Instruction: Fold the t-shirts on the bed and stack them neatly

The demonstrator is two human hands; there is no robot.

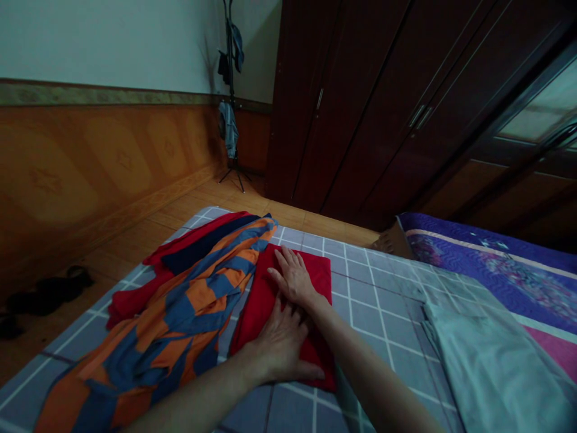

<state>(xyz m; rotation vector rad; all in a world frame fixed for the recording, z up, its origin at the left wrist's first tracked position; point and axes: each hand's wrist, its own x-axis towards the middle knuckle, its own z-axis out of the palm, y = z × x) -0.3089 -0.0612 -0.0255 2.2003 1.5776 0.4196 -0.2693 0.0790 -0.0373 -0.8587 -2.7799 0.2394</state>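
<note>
A red cloth [318, 270], folded into a rough rectangle, lies on the grey checked bed sheet [369, 300]. My left hand [282, 343] rests flat on its nearer part, fingers spread. Farther up the cloth, my right hand [294, 276] also lies flat with the fingers apart. The two hands are close together, the left fingertips near the right wrist. Directly left of the red cloth is a crumpled orange and blue checked garment [198, 300], with red and dark blue clothes [189, 249] beyond it.
Pale green folded fabric [491, 355] lies at the right. Behind it is a purple floral bedspread [487, 258]. A coat stand [231, 78] is in the far corner beside a dark wardrobe [360, 108]. Dark items [49, 294] lie on the floor at left.
</note>
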